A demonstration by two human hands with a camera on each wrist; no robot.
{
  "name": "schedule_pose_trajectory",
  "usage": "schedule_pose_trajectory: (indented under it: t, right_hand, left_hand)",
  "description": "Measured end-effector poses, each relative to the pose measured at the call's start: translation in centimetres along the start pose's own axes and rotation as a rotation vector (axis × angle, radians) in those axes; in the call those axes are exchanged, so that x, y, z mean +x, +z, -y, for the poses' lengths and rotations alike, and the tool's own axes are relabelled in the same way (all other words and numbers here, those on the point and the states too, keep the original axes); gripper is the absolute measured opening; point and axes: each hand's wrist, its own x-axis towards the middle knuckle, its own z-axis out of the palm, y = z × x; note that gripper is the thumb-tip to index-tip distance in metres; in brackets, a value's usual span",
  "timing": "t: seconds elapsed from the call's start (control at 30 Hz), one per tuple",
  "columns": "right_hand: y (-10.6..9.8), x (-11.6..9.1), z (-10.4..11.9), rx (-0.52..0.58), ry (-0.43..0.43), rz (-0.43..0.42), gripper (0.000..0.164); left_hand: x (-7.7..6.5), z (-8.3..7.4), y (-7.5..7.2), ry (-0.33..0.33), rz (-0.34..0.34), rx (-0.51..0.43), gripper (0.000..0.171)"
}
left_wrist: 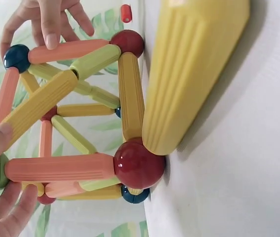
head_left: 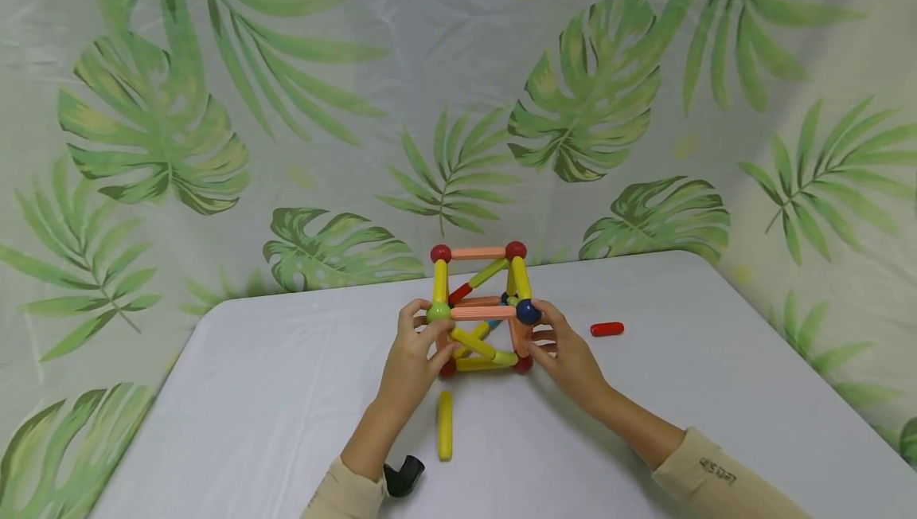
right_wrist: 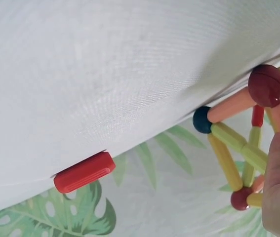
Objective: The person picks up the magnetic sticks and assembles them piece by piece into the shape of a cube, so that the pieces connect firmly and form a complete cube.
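A cube-shaped frame of magnetic sticks and balls stands on the table, its front top edge a pink stick (head_left: 483,313) between a green ball (head_left: 438,311) and a dark blue ball (head_left: 528,311). My left hand (head_left: 413,350) grips the green-ball corner, with the thumb against a yellow diagonal stick (left_wrist: 43,103). Opposite it, my right hand (head_left: 569,356) holds the blue-ball corner, its fingers along the pink upright stick (left_wrist: 69,50). That diagonal joins a short light green stick (left_wrist: 98,61), which reaches the lower red ball (left_wrist: 127,42).
One loose yellow stick (head_left: 445,426) lies on the white tablecloth (head_left: 286,407) before the frame. To the right lies a short red stick (head_left: 606,329). A black curved object (head_left: 404,476) sits beside the left sleeve. Behind the table hangs a leaf-print cloth (head_left: 458,105).
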Motion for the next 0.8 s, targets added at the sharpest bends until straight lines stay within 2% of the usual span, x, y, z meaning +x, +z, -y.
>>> schedule_pose_trajectory:
  t: [0.1, 0.2, 0.33, 0.43, 0.6, 0.8]
  right_hand:
    - [0.2, 0.1, 0.0, -0.014, 0.017, 0.002, 0.088]
    - [0.5, 0.1, 0.1, -0.035, 0.053, 0.01, 0.099]
    - [1.1, 0.1, 0.1, -0.081, 0.101, 0.018, 0.112]
    - [1.7, -0.1, 0.1, -0.114, 0.116, 0.016, 0.118]
    - [2.4, -0.1, 0.1, -0.148, 0.127, -0.002, 0.121]
    - [2.5, -0.1, 0.0, -0.164, 0.119, -0.023, 0.119]
  left_hand:
    - [0.1, 0.2, 0.0, 0.0, 0.023, -0.029, 0.032]
    - [0.1, 0.4, 0.0, -0.01, 0.038, -0.028, 0.043]
    - [0.1, 0.6, 0.1, -0.046, 0.05, -0.036, 0.059]
    - [0.1, 0.7, 0.2, -0.076, 0.054, -0.064, 0.063]
    - [0.0, 0.7, 0.3, -0.099, 0.058, -0.088, 0.062]
    - [0.0, 0.7, 0.5, -0.092, 0.047, -0.097, 0.064]
